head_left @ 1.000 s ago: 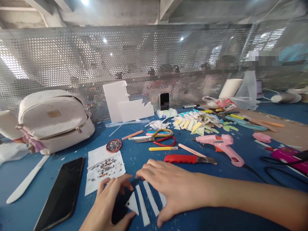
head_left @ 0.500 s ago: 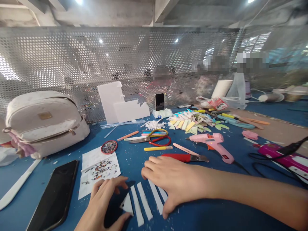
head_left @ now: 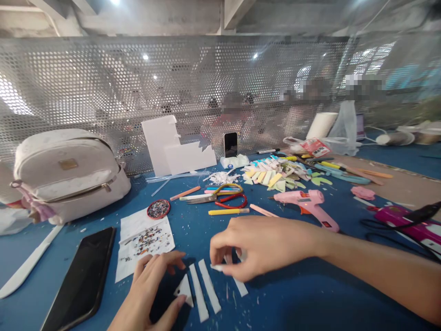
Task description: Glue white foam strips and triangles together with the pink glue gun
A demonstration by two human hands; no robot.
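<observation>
In the head view, we take the two loose white strips (head_left: 209, 286) on the blue tabletop (head_left: 303, 294) as the middle of our clock. They lie side by side with a narrow gap between them. At nine o'clock, just beside them, is a white triangular piece (head_left: 185, 288) with a small dark spot. Our left hand (head_left: 148, 282) curves around that triangle, thumb and fingers well apart; we cannot tell whether the thumb tip presses on it.

At two o'clock, our right hand (head_left: 250, 250) has thumb and fingertips brought together on a slim white piece (head_left: 217, 267), most of it hidden by the hand. Another white strip (head_left: 240, 288) pokes out below this hand, at three o'clock.

Farther off we see a chip-strewn paper sheet (head_left: 127, 250) at ten o'clock, a red-rimmed dish (head_left: 159, 209) at eleven, scissors (head_left: 215, 197) at twelve, a heap of paper cuttings (head_left: 275, 175) at one, and a pink glue gun (head_left: 310, 197) at two. A dark phone (head_left: 81, 278) lies at nine, beyond our left hand.
</observation>
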